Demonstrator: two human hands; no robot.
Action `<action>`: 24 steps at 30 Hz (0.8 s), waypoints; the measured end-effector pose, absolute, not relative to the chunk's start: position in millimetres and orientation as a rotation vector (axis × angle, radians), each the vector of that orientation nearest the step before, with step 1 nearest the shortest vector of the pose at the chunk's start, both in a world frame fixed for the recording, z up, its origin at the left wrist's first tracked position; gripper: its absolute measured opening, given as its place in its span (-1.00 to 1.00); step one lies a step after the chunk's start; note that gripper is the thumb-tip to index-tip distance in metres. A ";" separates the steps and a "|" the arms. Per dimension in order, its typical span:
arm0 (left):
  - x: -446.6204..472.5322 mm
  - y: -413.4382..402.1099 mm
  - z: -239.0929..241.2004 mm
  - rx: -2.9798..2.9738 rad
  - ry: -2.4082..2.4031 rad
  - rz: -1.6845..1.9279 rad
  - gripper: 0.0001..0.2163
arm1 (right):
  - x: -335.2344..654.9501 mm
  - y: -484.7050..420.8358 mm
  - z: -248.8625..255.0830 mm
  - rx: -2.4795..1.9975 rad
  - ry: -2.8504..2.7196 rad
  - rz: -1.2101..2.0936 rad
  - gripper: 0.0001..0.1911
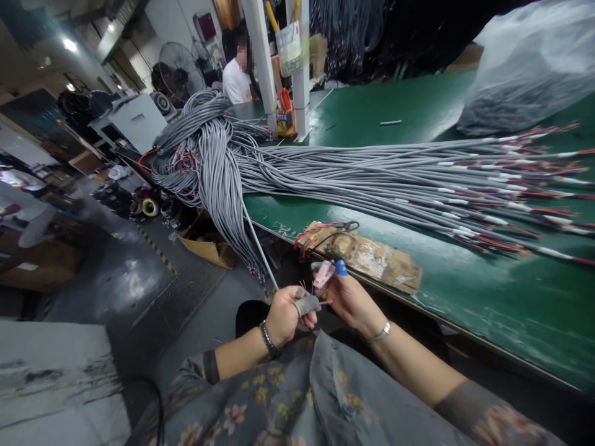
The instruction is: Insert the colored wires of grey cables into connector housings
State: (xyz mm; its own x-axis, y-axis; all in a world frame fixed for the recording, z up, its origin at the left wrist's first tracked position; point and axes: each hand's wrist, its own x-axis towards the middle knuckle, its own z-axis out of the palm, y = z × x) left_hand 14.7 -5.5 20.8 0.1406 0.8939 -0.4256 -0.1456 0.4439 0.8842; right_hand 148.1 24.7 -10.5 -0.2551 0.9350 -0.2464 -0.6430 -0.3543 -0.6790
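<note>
Clenching low in the middle of the frame, the left hand (283, 317) grips the grey cable (263, 260) near its stripped end, where thin red wires (320, 296) fan out beside a tape-wrapped finger. Just to its right, the right hand (351, 300) faces it, blue- and pink-capped fingertips (341, 268) drawn together above those wires; whether they pinch one is too small to tell. The cable rises to a big bundle of grey cables (325, 176) draped across the green table (488, 291). Taped cardboard (372, 257) lies on the table edge just above the hands.
</note>
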 end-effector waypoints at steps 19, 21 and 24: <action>3.2 -11.4 14.0 1.135 1.173 0.638 -0.64 | 161.3 3.0 10.1 -1.076 -1.231 1.755 -0.59; 2.3 -11.5 14.2 1.108 1.176 0.664 -0.61 | 160.6 3.0 9.2 -1.106 -1.221 1.720 -0.57; 0.9 -11.5 14.8 1.061 1.178 0.685 -0.57 | 159.5 2.6 8.8 -1.150 -1.213 1.685 -0.56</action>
State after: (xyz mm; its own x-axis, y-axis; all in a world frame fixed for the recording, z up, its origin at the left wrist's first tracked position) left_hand 0.9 -11.5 14.8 0.2803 0.8761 -0.3923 0.0929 0.3821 0.9195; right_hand 159.5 2.6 8.8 -0.3156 0.9190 -0.2361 -0.0676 -0.2700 -0.9605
